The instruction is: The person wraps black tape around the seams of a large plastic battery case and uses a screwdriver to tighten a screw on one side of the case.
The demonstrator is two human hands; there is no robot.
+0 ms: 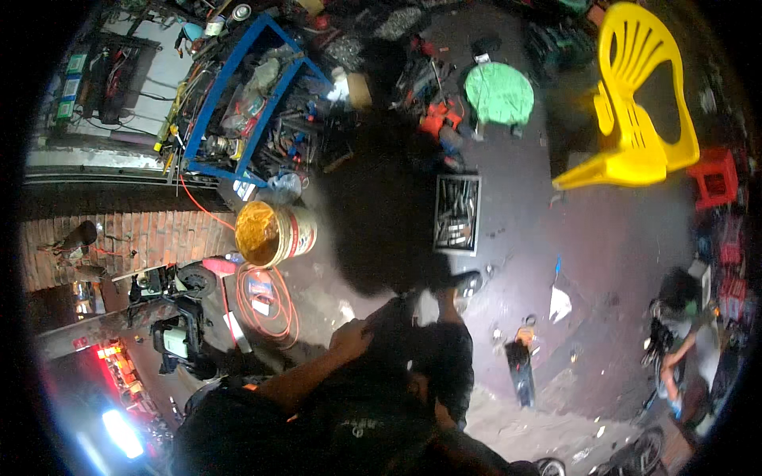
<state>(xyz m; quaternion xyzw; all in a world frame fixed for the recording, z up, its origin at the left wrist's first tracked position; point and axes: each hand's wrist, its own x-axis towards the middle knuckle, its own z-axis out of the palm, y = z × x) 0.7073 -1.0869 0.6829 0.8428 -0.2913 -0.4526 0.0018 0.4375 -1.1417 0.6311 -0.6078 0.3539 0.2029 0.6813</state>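
Note:
My left hand (349,341) rests by my dark-clothed thigh, in the lower middle of the view. Its fingers are turned down and partly lost against the dark cloth, so I cannot make out anything in them. My right forearm (446,414) shows only as a small strip beside my dark shirt. A small patch of skin, perhaps my right hand (418,385), sits in deep shadow with its fingers hidden. Ahead of my legs lies a shallow metal tray (436,218) of loose metal tools. A large black shadow covers the floor left of it.
A bucket (305,232) with an orange-brown inside and a coiled orange hose (295,313) are at left. Beyond them stands a blue metal frame (208,119) amid clutter. A green round stool (500,94) and yellow chair (635,119) stand far right. Another person (679,361) is at the right edge.

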